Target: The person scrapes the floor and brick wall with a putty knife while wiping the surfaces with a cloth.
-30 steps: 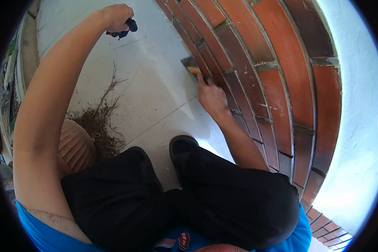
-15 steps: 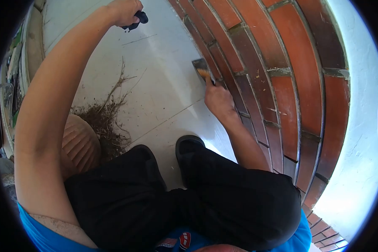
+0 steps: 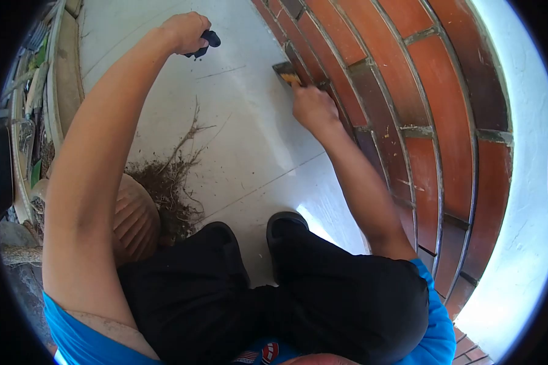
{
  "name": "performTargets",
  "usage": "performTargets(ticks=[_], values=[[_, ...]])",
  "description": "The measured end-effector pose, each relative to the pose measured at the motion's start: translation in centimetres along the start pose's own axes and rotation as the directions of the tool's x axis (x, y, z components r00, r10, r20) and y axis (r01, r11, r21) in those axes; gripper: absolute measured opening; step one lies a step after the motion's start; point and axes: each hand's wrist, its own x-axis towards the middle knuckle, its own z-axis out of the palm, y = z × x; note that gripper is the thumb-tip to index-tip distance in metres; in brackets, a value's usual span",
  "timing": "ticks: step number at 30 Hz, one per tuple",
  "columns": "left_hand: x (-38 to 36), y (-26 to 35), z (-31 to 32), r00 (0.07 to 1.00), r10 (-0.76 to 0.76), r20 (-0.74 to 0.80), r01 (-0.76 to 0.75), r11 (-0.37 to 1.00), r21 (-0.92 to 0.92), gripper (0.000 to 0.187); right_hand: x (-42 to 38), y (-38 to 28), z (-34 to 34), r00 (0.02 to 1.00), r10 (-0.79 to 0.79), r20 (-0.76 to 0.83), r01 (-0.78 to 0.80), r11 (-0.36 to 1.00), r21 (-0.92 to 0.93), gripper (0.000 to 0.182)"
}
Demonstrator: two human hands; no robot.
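Observation:
My left hand (image 3: 187,33) is stretched out at the top of the view, fingers closed round a black object with a rounded end (image 3: 211,39). Its kind is mostly hidden by the hand; small dark bits show just below it. At the foot of the brick wall (image 3: 429,115), my right hand (image 3: 316,109) grips a flat scraper (image 3: 285,72) with a dark, wide blade and a tan part by the fingers. The scraper lies low over the pale tiled floor (image 3: 243,121), close to the wall's base.
A heap of dry roots and soil (image 3: 170,182) lies left of my feet, beside a ribbed clay pot (image 3: 134,216) partly behind my left arm. Along the left edge runs a stone kerb (image 3: 69,73) with plant debris beyond. A white wall face (image 3: 520,243) stands right.
My right hand and the scraper have shifted slightly up and left along the wall base. The whole view has moved a little, with floor things now further right and lower.

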Motion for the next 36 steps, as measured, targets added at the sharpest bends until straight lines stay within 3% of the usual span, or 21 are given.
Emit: performTargets(ticks=[5, 9, 14, 17, 23, 25, 31, 34, 36], values=[[0.3, 1.1, 0.0, 0.998, 0.032, -0.06, -0.032, 0.999, -0.003, 0.029, 7.2, -2.8, -2.7, 0.997, -0.008, -0.073, 0.012, 0.998, 0.055, 0.03], [0.6, 0.6, 1.3, 0.989, 0.074, -0.13, -0.076, 0.997, -0.012, 0.024, 6.3, -2.2, -2.2, 0.999, 0.007, -0.043, -0.004, 0.997, 0.072, 0.03], [0.4, -0.6, 1.4, 0.984, 0.002, -0.18, -0.005, 1.0, -0.02, 0.024, 3.3, -1.6, -1.3, 0.998, 0.057, -0.038, -0.053, 0.995, 0.081, 0.029], [1.2, -0.2, 1.9, 0.972, 0.026, -0.235, -0.03, 0.999, -0.013, 0.024, 6.3, -2.5, -2.3, 0.998, -0.021, -0.055, 0.025, 0.997, 0.075, 0.03], [2.0, 0.9, 2.8, 0.968, 0.066, -0.243, -0.072, 0.997, -0.016, 0.026, 12.6, -5.6, -5.1, 0.999, 0.004, -0.037, -0.001, 0.995, 0.101, 0.033], [1.7, 0.8, 3.1, 0.969, 0.066, -0.238, -0.068, 0.998, -0.001, 0.027, 12.7, -5.7, -4.9, 0.998, 0.0, -0.063, 0.005, 0.996, 0.084, 0.033], [1.8, 0.2, 1.5, 0.961, -0.036, -0.275, 0.031, 0.999, -0.021, 0.027, 7.3, -3.7, -4.7, 0.998, 0.022, 0.058, -0.025, 0.999, 0.04, 0.032], [2.3, 0.3, 1.9, 0.958, -0.034, -0.283, 0.034, 0.999, -0.005, 0.027, 6.5, -3.4, -3.2, 0.997, 0.074, -0.019, -0.073, 0.994, 0.081, 0.031], [2.7, 0.5, 2.3, 0.961, -0.019, -0.276, 0.017, 1.0, -0.011, 0.027, 7.7, -3.6, -3.2, 0.999, 0.023, -0.022, -0.021, 0.997, 0.068, 0.03]])
